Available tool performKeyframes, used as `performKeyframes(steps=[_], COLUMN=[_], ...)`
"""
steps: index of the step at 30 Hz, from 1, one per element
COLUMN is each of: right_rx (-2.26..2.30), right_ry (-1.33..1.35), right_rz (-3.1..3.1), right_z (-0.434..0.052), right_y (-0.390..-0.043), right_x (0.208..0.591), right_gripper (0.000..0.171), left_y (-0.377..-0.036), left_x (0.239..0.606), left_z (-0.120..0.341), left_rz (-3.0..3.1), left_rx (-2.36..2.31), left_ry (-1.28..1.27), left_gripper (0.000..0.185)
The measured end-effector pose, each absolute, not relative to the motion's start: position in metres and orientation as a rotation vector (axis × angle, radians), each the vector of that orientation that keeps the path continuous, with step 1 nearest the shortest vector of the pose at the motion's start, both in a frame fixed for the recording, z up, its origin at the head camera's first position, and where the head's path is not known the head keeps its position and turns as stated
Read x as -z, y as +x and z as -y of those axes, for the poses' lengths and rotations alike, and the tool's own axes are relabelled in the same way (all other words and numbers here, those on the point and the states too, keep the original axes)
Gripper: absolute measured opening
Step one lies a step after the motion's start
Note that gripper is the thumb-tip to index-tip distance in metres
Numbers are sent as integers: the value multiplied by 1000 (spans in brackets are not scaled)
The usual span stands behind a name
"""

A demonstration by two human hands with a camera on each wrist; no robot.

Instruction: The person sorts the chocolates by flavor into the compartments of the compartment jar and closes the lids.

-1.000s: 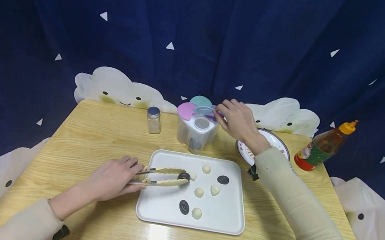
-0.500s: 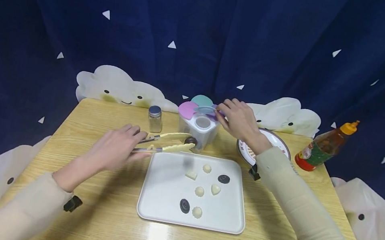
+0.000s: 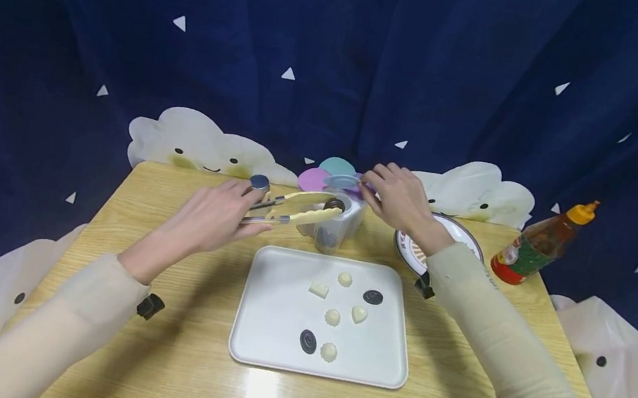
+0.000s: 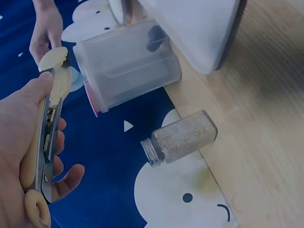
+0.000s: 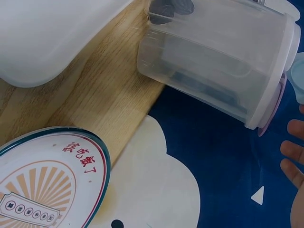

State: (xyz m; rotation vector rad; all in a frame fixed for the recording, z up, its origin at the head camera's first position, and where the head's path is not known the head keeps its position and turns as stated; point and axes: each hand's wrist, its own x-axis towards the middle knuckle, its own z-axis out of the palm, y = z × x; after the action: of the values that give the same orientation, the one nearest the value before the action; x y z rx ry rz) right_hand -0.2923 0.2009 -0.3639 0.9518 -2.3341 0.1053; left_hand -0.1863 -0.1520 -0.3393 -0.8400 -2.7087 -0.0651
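Observation:
My left hand (image 3: 210,215) grips yellow-tipped tongs (image 3: 317,216). Between the tong tips sits a dark round chocolate (image 3: 334,204), just over the round opening of a clear multi-lid storage container (image 3: 331,235). My right hand (image 3: 397,194) pinches the edge of the container's raised light-blue flap lid (image 3: 341,181). Pink, green and purple lids surround it. Dark pieces (image 5: 173,7) show through the container's lower wall in the right wrist view. In front, a white tray (image 3: 266,347) bears white chocolates (image 3: 332,317) and dark oval chocolates (image 3: 308,341).
A small glass jar (image 4: 185,135) of pale grains stands left of the container, partly behind my left hand in the head view. To the right are a printed plate (image 3: 468,235), partly behind my right arm, and a red sauce bottle (image 3: 536,248). A dark blue curtain (image 3: 337,60) hangs behind.
My left hand has lifted the tongs and the dark chocolate off the tray, carrying them away from me and up to the container's opening. My right hand has stayed at the flap lid.

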Motion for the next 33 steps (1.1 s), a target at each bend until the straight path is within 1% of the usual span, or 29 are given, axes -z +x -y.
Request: performKeyframes(steps=[7,19,26,33], right_rx=[-109,-91,-88,-91], right_ry=[948,947,941,946], right_rz=[2345,2357,2396,2391], right_z=[-203,-203,-203,-203], right_y=[-292,-292,-291,-292], right_x=[363,361,361,362], right_gripper=[19,18,20,19], left_y=[-197,-204,-194,-172], left_x=[338,337,338,350], left_z=[144,140,149,165], left_rz=[2696,2732,2729,2736], left_rx=[42,29,50,18], left_ry=[-824,-825,-829,-883], left_gripper=[58,61,62,61])
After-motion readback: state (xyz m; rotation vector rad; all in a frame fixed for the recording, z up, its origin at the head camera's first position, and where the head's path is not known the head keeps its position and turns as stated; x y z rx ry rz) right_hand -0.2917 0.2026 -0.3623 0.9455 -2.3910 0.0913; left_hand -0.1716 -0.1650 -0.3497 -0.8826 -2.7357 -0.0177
